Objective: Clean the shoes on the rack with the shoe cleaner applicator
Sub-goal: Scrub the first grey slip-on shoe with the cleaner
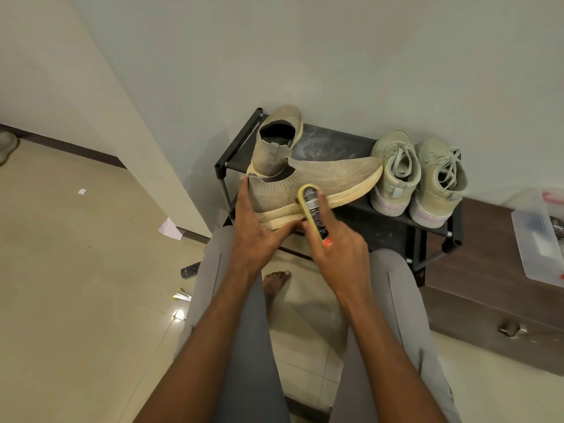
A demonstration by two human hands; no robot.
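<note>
A beige knit slip-on shoe [329, 178] lies sideways across the front of the black shoe rack [335, 141], toe to the right. My left hand [256, 227] grips its heel and sole. My right hand [338, 245] holds the yellow shoe cleaner applicator [312, 209], whose head presses on the shoe's side just above the sole. The matching beige shoe [279, 138] stands behind it, toe to the wall. A pair of pale green laced sneakers [418, 175] sits on the rack's right half.
A brown wooden drawer unit [476, 303] stands right of the rack with a clear plastic box [540, 236] on top. A remote control [189, 269], paper scraps and a small yellow item lie on the tiled floor at left. My knees and a bare foot are below the rack.
</note>
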